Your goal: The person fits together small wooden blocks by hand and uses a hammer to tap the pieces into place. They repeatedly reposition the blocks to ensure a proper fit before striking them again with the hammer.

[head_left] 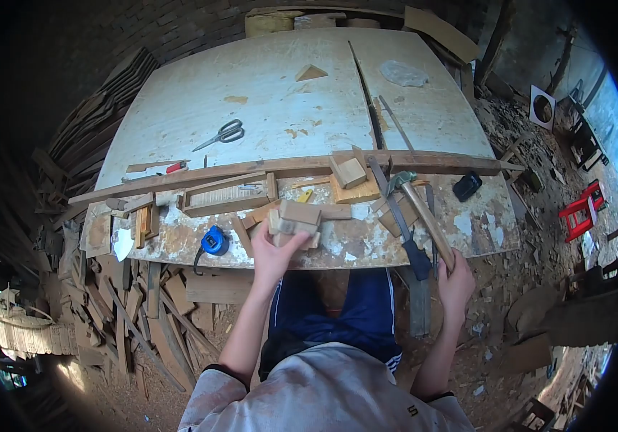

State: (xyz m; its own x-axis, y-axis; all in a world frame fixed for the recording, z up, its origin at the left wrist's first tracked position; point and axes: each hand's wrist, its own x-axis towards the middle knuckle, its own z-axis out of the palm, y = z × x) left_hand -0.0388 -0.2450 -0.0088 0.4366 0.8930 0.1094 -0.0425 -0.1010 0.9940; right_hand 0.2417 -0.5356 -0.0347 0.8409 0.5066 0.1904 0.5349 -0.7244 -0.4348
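My left hand (280,252) grips a small wooden block assembly (298,216) near the front edge of the workbench (366,248). Its thumb lies across the near side of the wood. At the right, my right hand (456,279) is wrapped round the wooden handle of a hammer (428,219), whose metal head rests over the bench by a saw-like blade with a dark grip (415,259). A blue tape measure (215,241) lies left of my left hand. Behind the block sits a shallow wooden frame (226,194).
A long wooden beam (294,167) crosses the bench. Beyond it lie black scissors (221,135), a wooden triangle (311,72) and a clear plastic bag (404,73). A black object (467,186) sits at the right. Scrap wood (136,317) is heaped on the floor at left.
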